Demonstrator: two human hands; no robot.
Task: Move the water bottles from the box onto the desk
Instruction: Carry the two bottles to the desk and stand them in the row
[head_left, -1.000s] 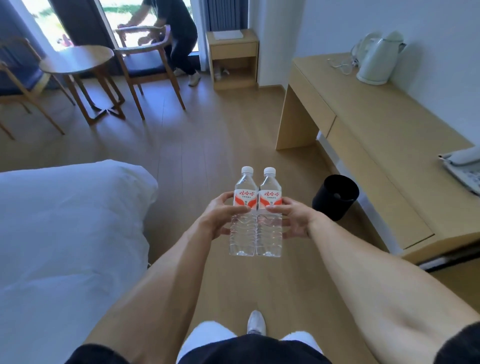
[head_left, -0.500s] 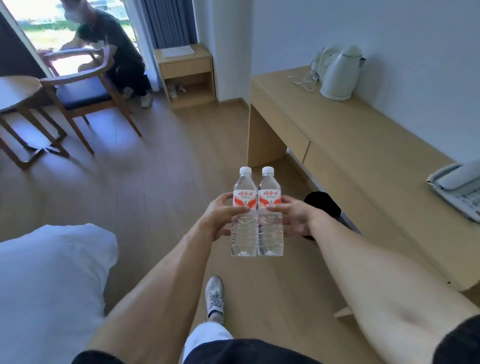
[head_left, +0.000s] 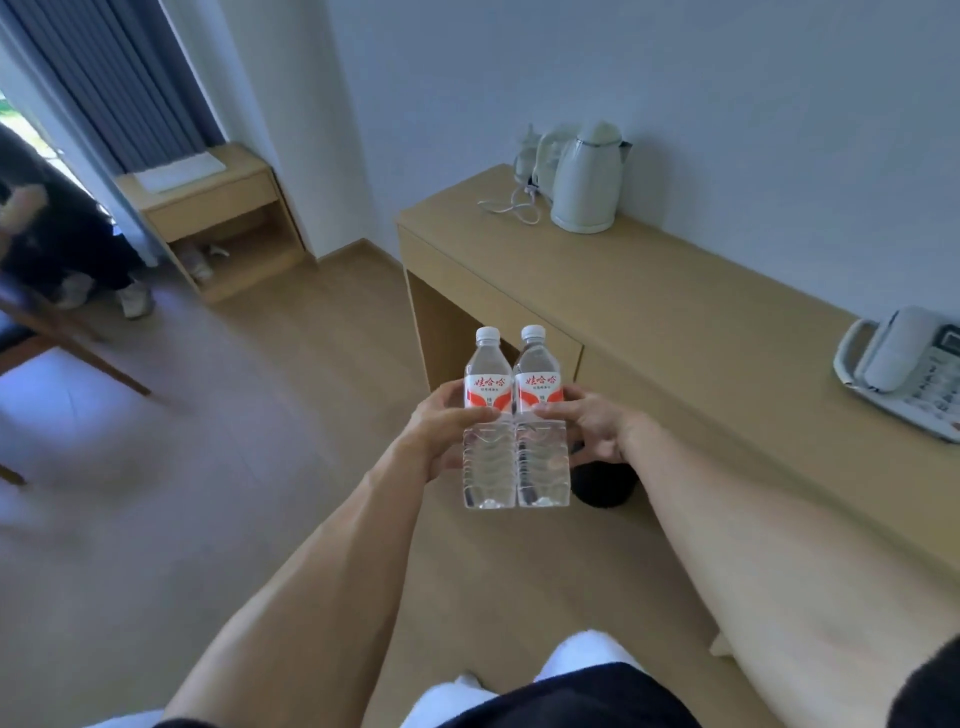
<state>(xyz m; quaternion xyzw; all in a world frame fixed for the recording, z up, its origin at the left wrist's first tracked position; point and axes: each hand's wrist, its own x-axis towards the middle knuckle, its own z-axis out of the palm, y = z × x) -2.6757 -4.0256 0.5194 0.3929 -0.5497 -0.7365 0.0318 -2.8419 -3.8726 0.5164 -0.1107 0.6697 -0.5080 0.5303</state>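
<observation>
A pale wood-plank floor (head_left: 218, 467) fills most of a room with plain white walls, dark blue-grey pleated curtains (head_left: 124, 78) hanging at the far left. Along the right wall runs a long light-wood desk (head_left: 675, 332) with drawer fronts on its near face. At the desk's far end stands a cream plastic electric kettle (head_left: 587, 179), its white cord (head_left: 511, 210) looped on the desktop just beside it; at the desk's near right edge sits a grey-white corded telephone (head_left: 904, 369). A small light-wood bedside cabinet (head_left: 213, 218) with one drawer and an open shelf stands in the far corner under the curtains, pale shoes on its shelf. A second person in dark clothing (head_left: 57, 228) is partly seen at the left edge, blurred, behind a wooden chair leg. A round black waste bin (head_left: 605, 491) stands on the floor against the desk's front, largely hidden behind the right hand.

A person stands mid-floor, both arms outstretched, carrying two clear plastic water bottles with white caps and red-and-white labels (head_left: 514, 421) upright and pressed side by side, in the air short of the desk's front edge. The left hand (head_left: 441, 434) grips the left bottle, thumb laid across its front below the label, fingers curled behind. The right hand (head_left: 592, 426) grips the right bottle likewise, thumb on the front, fingers wrapped round the far side.
</observation>
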